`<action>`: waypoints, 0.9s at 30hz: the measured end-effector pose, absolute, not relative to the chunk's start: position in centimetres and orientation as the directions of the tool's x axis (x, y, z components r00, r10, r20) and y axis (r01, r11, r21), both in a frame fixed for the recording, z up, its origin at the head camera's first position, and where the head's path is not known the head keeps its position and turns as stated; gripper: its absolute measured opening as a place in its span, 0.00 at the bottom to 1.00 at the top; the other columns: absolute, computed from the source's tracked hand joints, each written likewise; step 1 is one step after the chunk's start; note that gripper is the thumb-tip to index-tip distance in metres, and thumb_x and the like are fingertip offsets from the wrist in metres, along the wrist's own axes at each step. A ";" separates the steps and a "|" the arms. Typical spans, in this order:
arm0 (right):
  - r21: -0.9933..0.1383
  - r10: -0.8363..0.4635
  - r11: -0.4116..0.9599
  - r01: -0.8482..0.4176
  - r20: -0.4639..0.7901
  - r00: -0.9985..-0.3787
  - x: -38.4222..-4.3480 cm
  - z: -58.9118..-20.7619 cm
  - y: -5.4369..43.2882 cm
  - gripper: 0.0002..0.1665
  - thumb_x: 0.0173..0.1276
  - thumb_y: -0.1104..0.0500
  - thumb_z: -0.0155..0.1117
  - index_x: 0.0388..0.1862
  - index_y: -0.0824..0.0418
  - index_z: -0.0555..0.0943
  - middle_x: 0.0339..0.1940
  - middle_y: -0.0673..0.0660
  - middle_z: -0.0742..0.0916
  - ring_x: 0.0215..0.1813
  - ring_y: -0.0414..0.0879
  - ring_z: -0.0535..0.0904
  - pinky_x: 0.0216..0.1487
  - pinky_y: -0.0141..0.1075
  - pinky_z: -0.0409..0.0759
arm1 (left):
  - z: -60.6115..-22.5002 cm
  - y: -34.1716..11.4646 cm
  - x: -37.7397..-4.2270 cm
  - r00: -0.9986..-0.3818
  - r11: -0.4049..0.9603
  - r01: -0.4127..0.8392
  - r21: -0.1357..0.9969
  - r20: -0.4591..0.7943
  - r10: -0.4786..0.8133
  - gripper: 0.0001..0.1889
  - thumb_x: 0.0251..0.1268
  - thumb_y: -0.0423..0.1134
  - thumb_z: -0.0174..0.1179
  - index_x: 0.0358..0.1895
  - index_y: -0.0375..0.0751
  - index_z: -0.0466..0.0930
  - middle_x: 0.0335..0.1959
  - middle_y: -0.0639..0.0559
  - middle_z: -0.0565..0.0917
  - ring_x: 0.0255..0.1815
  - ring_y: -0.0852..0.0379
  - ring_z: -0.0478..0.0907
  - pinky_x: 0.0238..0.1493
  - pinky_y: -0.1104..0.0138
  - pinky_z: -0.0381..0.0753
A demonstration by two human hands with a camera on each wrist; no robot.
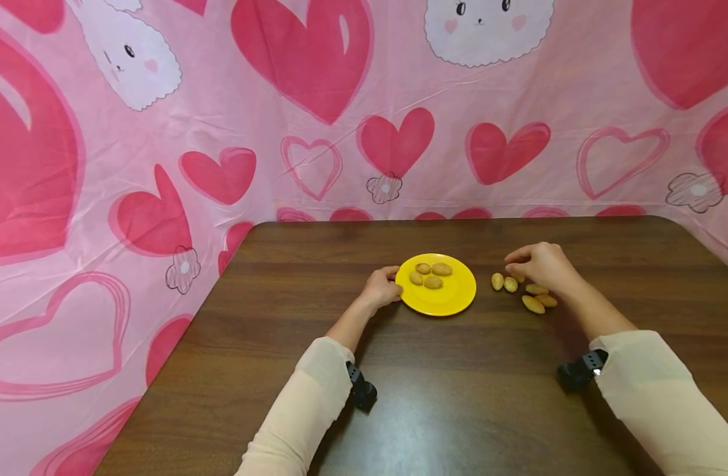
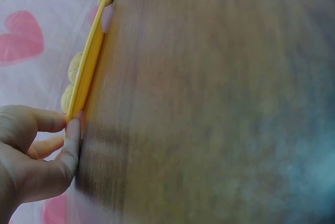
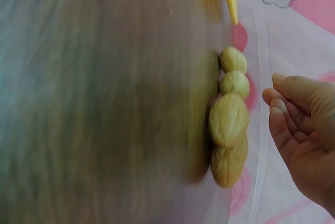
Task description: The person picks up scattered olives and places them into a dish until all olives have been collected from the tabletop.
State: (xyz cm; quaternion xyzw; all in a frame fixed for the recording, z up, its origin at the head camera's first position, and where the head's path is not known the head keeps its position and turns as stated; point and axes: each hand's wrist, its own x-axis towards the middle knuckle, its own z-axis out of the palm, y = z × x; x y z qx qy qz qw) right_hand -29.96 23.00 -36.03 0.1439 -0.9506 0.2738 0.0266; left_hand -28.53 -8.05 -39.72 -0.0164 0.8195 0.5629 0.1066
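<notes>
My left hand (image 1: 380, 289) pinches the left rim of a round yellow plate (image 1: 455, 297). In the left wrist view the thumb is under the edge of the plate (image 2: 89, 69) and fingers lie over it. Several small tan ovals that look like baby potatoes (image 1: 442, 269) lie on the plate's far left part. More of these potatoes (image 1: 533, 304) lie loose on the table to the plate's right. Over them hovers my right hand (image 1: 548, 264), fingers loosely bent and thumb near the fingertips. In the right wrist view nothing shows between its fingers, apart from the potatoes (image 3: 229, 120).
The brown wooden table (image 1: 459, 410) reaches back to a pink cloth (image 1: 447, 86) printed with hearts and white animal faces. A black wrist camera (image 1: 362, 390) sits at the left sleeve, and another black camera (image 1: 576, 373) at the right sleeve.
</notes>
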 end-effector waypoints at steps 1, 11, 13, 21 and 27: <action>-0.507 -0.255 0.812 -0.290 0.138 -0.957 -29.9 -36.1 23.2 0.13 0.61 0.59 0.64 0.40 0.67 0.84 0.34 0.62 0.86 0.37 0.53 0.76 0.38 0.42 0.73 | -39.7 -8.0 -28.5 -0.977 0.365 -0.148 0.919 -0.194 0.094 0.29 0.56 0.21 0.54 0.65 0.34 0.65 0.45 0.43 0.74 0.40 0.52 0.75 0.40 0.64 0.81; -0.487 -0.241 0.828 -0.278 0.139 -0.960 -29.9 -36.5 24.7 0.13 0.61 0.60 0.64 0.38 0.68 0.84 0.36 0.65 0.85 0.44 0.62 0.76 0.47 0.55 0.69 | -39.6 -8.0 -28.5 -0.975 0.371 -0.156 0.915 -0.202 0.088 0.29 0.57 0.22 0.54 0.65 0.35 0.64 0.46 0.43 0.73 0.41 0.53 0.75 0.40 0.65 0.81; -0.483 -0.236 0.833 -0.271 0.132 -0.963 -29.9 -36.5 24.8 0.13 0.60 0.59 0.63 0.38 0.68 0.84 0.36 0.66 0.85 0.45 0.64 0.76 0.49 0.56 0.68 | -39.7 -8.0 -28.5 -0.976 0.371 -0.156 0.915 -0.202 0.086 0.29 0.57 0.22 0.54 0.65 0.35 0.64 0.46 0.43 0.73 0.41 0.52 0.75 0.40 0.65 0.81; -0.471 -0.205 0.857 -0.208 0.058 -0.977 -30.1 -36.6 24.9 0.16 0.59 0.55 0.64 0.36 0.68 0.85 0.38 0.67 0.84 0.47 0.67 0.73 0.49 0.58 0.67 | -39.7 -8.0 -28.5 -0.977 0.372 -0.155 0.915 -0.197 0.080 0.29 0.57 0.22 0.54 0.65 0.35 0.65 0.46 0.43 0.74 0.41 0.52 0.76 0.39 0.65 0.81; -0.468 -0.190 0.866 -0.175 0.016 -0.982 -30.1 -36.6 24.8 0.18 0.58 0.52 0.65 0.33 0.67 0.85 0.38 0.67 0.84 0.46 0.68 0.72 0.49 0.58 0.67 | -39.7 -7.9 -28.4 -0.978 0.372 -0.151 0.916 -0.194 0.080 0.29 0.57 0.22 0.54 0.65 0.35 0.65 0.46 0.43 0.74 0.41 0.52 0.76 0.39 0.65 0.81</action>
